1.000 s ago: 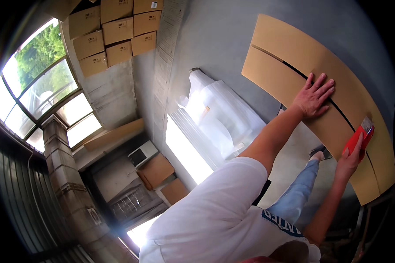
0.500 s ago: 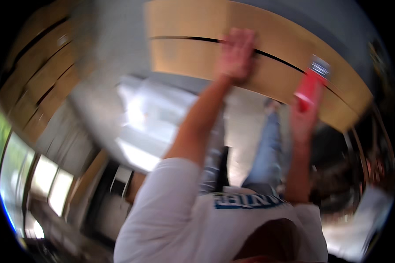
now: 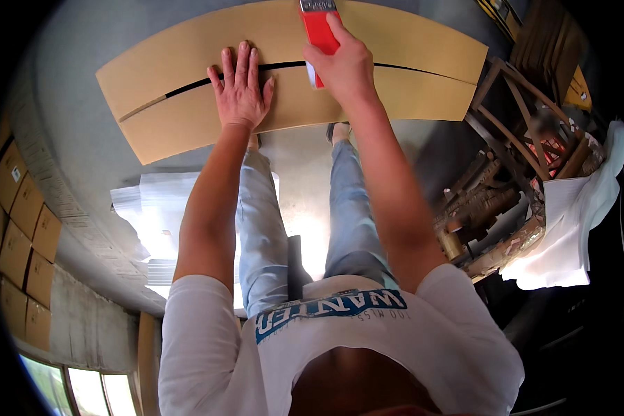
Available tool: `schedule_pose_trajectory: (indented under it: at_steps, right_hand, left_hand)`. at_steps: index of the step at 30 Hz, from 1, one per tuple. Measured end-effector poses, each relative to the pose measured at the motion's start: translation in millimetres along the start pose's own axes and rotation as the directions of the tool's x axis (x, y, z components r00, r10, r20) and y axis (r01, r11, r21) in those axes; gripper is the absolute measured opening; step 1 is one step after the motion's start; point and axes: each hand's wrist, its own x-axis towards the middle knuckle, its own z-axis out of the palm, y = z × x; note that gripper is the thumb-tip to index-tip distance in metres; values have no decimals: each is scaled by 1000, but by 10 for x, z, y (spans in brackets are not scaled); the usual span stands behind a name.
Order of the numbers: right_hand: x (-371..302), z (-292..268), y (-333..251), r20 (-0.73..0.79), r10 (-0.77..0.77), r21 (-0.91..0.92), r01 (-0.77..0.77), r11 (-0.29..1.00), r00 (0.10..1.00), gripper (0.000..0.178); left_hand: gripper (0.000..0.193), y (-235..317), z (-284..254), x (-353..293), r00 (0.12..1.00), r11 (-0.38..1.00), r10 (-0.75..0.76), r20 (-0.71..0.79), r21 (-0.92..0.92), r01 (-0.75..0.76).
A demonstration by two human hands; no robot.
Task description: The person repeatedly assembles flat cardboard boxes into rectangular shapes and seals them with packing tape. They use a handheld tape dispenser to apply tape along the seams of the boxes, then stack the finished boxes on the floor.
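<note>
A long cardboard box lies across the far part of the view. A narrow dark gap runs between its two top flaps. My left hand rests flat on the box with fingers spread, across the gap and left of the middle. In my right hand is a red tape dispenser with a toothed grey end pointing away from me. It is over the box, just right of my left hand. Whether it touches the cardboard I cannot tell.
White foam sheets lie on the floor at left. Stacked cartons stand at far left. To the right are a rusty metal frame, machine parts and white sheeting. My legs stand close to the box's near edge.
My view has turned and sharpened. My right hand has brought the tape dispenser from near the box's right end to its middle, closer to my left hand, which stays flat on the box.
</note>
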Motion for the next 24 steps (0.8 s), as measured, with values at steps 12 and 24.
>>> schedule_pose_trajectory:
  at_steps: [12,24]
  right_hand:
    - [-2012,375,896,294,393,13,-414,910,871,71]
    - [-1625,-191,793,561,429,-535,-86,841,708,70]
  left_hand:
    - [64,-6,-53,-15,988,999,47,-150,30,-43]
    - [49,626,-446,1262,975,971,218,28,92,-220]
